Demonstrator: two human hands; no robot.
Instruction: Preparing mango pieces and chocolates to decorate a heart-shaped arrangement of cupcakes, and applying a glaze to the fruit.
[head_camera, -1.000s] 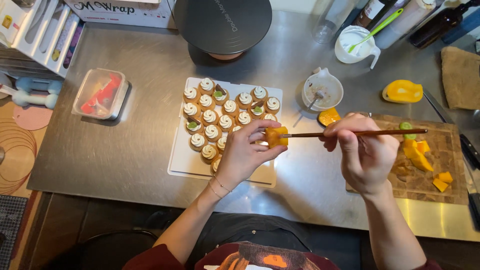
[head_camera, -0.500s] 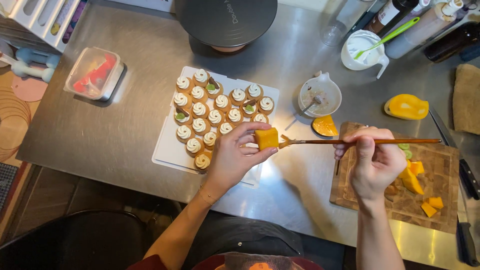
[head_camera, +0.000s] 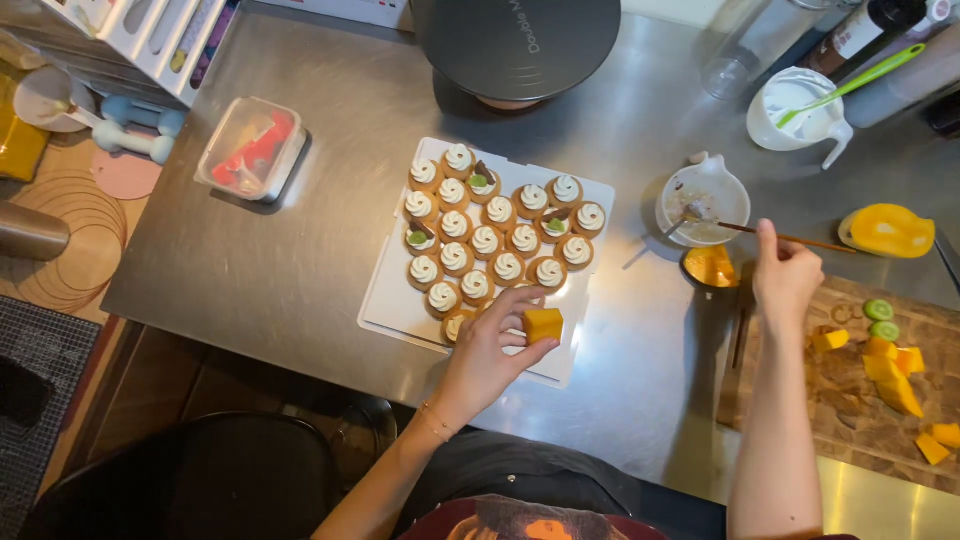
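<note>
Surface: steel surface (head_camera: 300, 260), white tray (head_camera: 400, 310) of tartlets (head_camera: 485, 240).
Change: right hand (head_camera: 785, 275) carried brush (head_camera: 790, 238) to bowl (head_camera: 730, 190); hands now apart.
Left hand (head_camera: 490, 350): pinches orange cube (head_camera: 543, 324).
Hidden: brush tip in bowl unclear.

Both forearms are bare, with no sleeves showing down to the wrists. A thin bracelet (head_camera: 433, 420) of small beads circles the wrist of the left hand (head_camera: 487, 355). The right hand (head_camera: 785, 275) wears no ring or watch. A dark top with a printed orange patch (head_camera: 530, 525) covers the chest.
</note>
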